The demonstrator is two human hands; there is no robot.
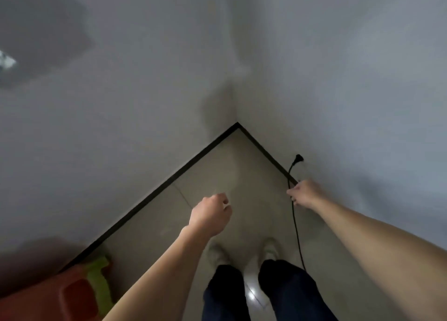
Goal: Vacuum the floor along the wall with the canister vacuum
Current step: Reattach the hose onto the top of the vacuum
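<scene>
Our bare forearms (387, 260) reach in from the bottom edge toward a room corner at the centre of the frame. Below them, at bottom centre, we see dark trousers (227, 294) and pale shoes (217, 253) standing on a beige tiled floor (242, 165).

At right of centre, our right hand (303, 194) pinches a thin black power cord (296, 228) between thumb and fingertips, close to the right wall (350, 78). From this grip the cord rises a short way to its plug (298, 158), which rests against that wall. No outlet is visible, so we cannot tell whether the plug is seated. The hold near the plug end looks meant to steady or guide the plug at the wall. Below the hand, the cord hangs down and passes out of sight behind our right leg.

Just left of centre, our left hand (210, 214) hovers with its fingers curled into a loose fist. Nothing shows inside it, and it appears idle while the other hand works.

A black baseboard (169, 178) edges both walls and meets at the corner. A blurred red and green plastic object (72, 294) sits at lower left against the left wall (121, 102).

We see no canister vacuum; it probably sits behind us, at the cord's other end. Vacuuming has not yet begun.
</scene>
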